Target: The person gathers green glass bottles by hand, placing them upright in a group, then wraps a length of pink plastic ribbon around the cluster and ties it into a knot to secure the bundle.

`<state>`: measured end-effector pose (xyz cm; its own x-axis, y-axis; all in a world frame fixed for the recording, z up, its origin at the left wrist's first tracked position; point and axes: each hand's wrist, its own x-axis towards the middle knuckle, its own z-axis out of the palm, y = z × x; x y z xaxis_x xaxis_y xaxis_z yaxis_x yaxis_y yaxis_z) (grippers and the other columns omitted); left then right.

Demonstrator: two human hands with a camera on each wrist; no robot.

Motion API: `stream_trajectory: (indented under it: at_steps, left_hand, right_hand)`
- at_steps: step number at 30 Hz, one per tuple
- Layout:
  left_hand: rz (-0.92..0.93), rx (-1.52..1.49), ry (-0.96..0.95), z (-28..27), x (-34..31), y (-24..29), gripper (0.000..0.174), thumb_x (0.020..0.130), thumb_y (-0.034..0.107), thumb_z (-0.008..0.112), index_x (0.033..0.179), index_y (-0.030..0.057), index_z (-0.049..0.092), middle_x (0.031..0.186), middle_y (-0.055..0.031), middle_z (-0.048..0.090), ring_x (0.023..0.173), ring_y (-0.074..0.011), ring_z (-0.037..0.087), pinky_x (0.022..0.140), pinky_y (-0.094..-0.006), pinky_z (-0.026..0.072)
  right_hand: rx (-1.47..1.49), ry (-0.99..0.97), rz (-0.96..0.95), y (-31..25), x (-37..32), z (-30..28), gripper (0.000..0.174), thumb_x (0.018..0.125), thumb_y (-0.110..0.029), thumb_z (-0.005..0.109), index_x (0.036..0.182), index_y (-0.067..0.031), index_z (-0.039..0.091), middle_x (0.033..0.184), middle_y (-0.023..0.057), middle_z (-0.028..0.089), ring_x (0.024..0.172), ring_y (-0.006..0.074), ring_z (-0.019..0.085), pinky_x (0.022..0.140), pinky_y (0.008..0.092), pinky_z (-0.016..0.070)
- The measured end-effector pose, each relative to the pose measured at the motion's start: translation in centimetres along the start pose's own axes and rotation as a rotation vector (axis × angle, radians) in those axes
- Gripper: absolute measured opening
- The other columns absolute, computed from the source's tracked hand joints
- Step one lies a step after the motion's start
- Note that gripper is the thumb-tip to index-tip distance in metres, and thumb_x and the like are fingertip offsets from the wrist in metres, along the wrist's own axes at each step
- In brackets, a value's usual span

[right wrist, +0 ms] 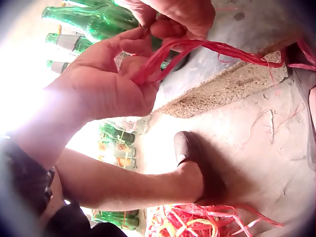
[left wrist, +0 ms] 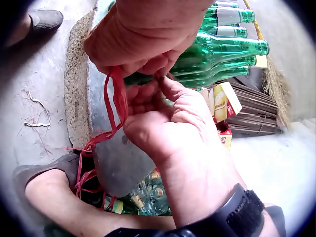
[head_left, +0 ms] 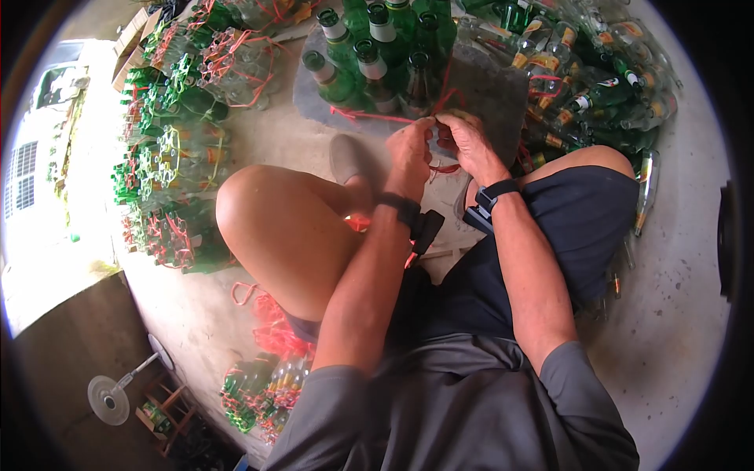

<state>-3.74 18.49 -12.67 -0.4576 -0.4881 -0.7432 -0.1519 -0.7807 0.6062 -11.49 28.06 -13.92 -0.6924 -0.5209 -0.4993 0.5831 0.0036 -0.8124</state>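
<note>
Several green glass bottles stand grouped on a grey slab, with red plastic twine running round their near side. At that side my left hand and right hand meet, both pinching the twine with curled fingers. In the left wrist view, my left hand comes from above and my right hand from below. The right wrist view has a doubled strand of twine lying across my left hand. Fingers partly hide the pinched spot.
Bundles of tied bottles line the floor at left, and a heap of loose bottles lies at right. Loose red twine is piled near the left shoe. Stacked cardboard and a broom are beyond the slab.
</note>
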Motion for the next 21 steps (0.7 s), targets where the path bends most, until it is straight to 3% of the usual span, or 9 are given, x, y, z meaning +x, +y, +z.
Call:
stream_trajectory:
  at_steps: [10,16,19,21]
  left_hand:
    - [-0.025,-0.023,0.053,0.7,-0.2,0.4,0.021,0.075,0.014,0.075,0.066,0.0068,0.058,0.060,-0.0011,0.051,0.042,-0.0102,0.038,0.039,-0.0279,0.0264]
    - [-0.045,-0.017,-0.014,0.5,0.6,0.5,0.019,0.075,0.013,0.073,0.068,0.0034,0.058,0.061,-0.0023,0.051,0.043,-0.0121,0.037,0.040,-0.0293,0.0253]
    - [-0.062,-0.008,-0.040,0.2,0.7,0.7,0.018,0.075,0.013,0.073,0.069,0.0035,0.058,0.060,-0.0022,0.049,0.043,-0.0124,0.036,0.041,-0.0302,0.0246]
    - [-0.083,-0.010,-0.064,-0.1,0.9,0.7,0.019,0.074,0.013,0.074,0.069,0.0031,0.058,0.060,-0.0024,0.048,0.043,-0.0126,0.036,0.041,-0.0309,0.0241]
  right_hand:
    - [0.125,0.032,0.003,-0.1,-0.6,0.1,0.011,0.082,-0.021,0.073,0.083,-0.0105,0.068,0.073,-0.0031,0.056,0.066,0.0095,0.053,0.058,0.0267,0.0446]
    - [0.169,0.007,0.027,0.0,-1.1,0.0,0.011,0.083,-0.019,0.068,0.089,-0.0108,0.070,0.075,-0.0040,0.056,0.068,0.0089,0.051,0.060,0.0250,0.0435]
    - [-0.030,0.022,-0.025,0.0,-1.0,-0.5,0.018,0.085,-0.018,0.061,0.095,-0.0075,0.072,0.073,-0.0024,0.056,0.066,0.0099,0.052,0.059,0.0265,0.0433]
    - [-0.469,-0.086,-0.201,0.6,-0.3,-1.0,0.025,0.087,-0.019,0.055,0.099,-0.0039,0.071,0.072,0.0054,0.062,0.067,0.0163,0.057,0.062,0.0317,0.0469]
